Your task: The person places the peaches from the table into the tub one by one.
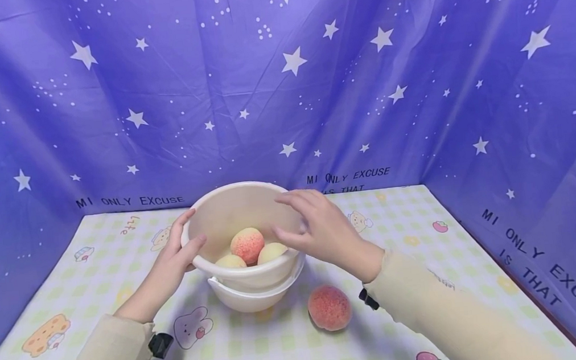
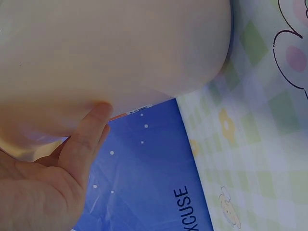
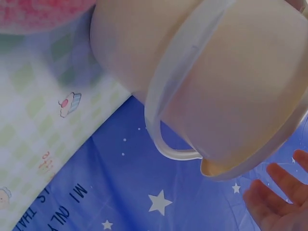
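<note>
A white bucket stands mid-table in the head view, its handle hanging down against the outer wall. Inside lie a red-and-yellow peach and two pale yellow peaches, one left and one right; anything under them is hidden. My left hand grips the bucket's left rim, thumb over the edge and fingers against the outer wall. At the right rim my right hand has loosely bent, spread fingers and holds nothing; the right wrist view shows its fingertips apart from the rim. A red peach sits on the table right of the bucket.
A checked tablecloth with cartoon prints covers the table. Behind it and along both sides hangs a purple-blue curtain with white stars, close behind the bucket.
</note>
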Demonstrator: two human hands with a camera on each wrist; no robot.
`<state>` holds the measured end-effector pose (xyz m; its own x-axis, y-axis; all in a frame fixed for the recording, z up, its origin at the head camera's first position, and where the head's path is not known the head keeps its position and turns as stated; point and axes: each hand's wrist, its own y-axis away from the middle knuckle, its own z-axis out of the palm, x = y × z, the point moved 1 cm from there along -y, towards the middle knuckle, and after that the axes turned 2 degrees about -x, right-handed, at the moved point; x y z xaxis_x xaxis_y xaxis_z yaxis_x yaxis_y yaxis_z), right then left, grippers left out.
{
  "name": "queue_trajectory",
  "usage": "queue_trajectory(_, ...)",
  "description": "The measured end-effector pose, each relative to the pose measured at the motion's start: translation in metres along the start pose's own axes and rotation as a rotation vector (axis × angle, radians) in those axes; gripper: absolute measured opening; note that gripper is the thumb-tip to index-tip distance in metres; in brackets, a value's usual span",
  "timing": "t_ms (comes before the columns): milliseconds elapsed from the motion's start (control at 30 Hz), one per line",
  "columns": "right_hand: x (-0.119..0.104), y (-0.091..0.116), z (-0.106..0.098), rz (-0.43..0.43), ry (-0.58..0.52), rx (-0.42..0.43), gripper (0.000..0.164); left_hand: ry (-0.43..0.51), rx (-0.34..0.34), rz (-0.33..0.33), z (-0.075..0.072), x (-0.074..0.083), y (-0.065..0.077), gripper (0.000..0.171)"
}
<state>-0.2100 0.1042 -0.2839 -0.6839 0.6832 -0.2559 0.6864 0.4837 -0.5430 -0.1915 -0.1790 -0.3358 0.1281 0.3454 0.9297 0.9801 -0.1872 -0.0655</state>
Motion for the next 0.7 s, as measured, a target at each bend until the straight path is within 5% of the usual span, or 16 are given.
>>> queue_trajectory(700,0.005,0.030,0.000,0.024,0.027,0.010,0.069,0.013,-0.003,0.001,0.001,0.000,0.000,0.069)
